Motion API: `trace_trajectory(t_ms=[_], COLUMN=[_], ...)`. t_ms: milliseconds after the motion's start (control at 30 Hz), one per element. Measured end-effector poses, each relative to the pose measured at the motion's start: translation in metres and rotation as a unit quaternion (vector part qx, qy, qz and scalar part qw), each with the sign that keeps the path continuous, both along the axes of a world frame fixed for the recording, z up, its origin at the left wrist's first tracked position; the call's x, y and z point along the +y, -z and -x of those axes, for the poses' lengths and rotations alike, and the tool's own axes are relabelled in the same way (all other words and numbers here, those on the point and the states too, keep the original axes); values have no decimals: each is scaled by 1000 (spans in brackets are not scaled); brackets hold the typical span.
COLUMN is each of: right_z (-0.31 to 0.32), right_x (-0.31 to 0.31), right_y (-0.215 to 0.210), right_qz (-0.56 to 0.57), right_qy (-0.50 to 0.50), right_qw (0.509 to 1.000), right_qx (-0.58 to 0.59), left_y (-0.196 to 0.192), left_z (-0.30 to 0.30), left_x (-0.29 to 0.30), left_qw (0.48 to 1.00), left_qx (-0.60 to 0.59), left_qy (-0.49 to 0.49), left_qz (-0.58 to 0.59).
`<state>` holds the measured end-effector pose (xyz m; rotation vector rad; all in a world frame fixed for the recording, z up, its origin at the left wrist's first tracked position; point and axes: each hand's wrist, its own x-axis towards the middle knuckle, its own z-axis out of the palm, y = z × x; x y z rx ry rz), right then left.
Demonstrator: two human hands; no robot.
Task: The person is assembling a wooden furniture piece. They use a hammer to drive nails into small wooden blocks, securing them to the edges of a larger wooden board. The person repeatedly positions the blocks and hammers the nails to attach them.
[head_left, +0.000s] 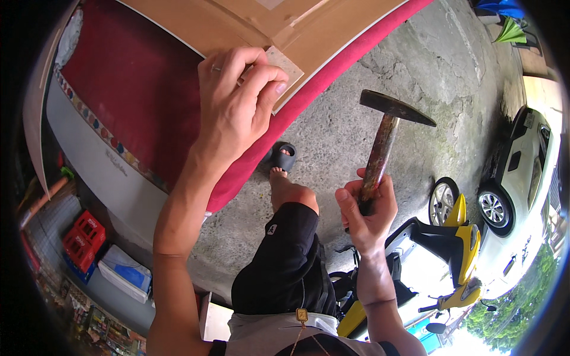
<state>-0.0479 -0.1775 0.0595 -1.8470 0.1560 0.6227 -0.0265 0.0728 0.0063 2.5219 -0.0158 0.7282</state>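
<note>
Left hand (237,98), fingers curled together, pinches a small point on the tan board (297,29) beside a pale rectangular patch (286,66); whatever sits between the fingertips is too small to make out. Right hand (365,204), closed in a full fist, grips the lower shaft of a hammer (386,136), whose rusty handle rises to a dark steel head at the far right of the hands, clear of the board. Tan board lies on a red upholstered panel (136,83) with a curved edge and a white border, occupying the far left. Below, the person's foot in a dark sandal (284,157) rests on the concrete ground (415,65). At right stand a yellow scooter (457,249) and a white car (522,172); red crates (83,237) sit near left.
</note>
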Motion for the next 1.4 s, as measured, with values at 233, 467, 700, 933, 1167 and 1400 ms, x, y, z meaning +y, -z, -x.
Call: trace_trajectory(t_ms=[233, 467, 700, 933, 1167, 1400], right_z=[-4, -14, -20, -21, -18, -14], right_x=[12, 24, 30, 29, 24, 21], right_y=[-4, -8, -3, -6, -9, -9], right_qz=[10, 64, 111, 99, 94, 114], right_qy=[-52, -136, -201, -241, -237, -235], right_qw=[997, 979, 946, 916, 903, 911], right_qx=[-62, -140, -231, -306, -345, -318], left_y=[1, 3, 3, -1, 4, 6], left_z=[0, -2, -5, -4, -4, -3], left_x=[-3, 0, 1, 4, 4, 5], left_qw=[1000, 1000, 999, 998, 998, 997], left_qx=[-20, -25, -44, -39, -50, -46], left_qy=[-10, 1, 7, 16, 14, 12], left_qz=[-17, -16, 26, 40, 42, 53])
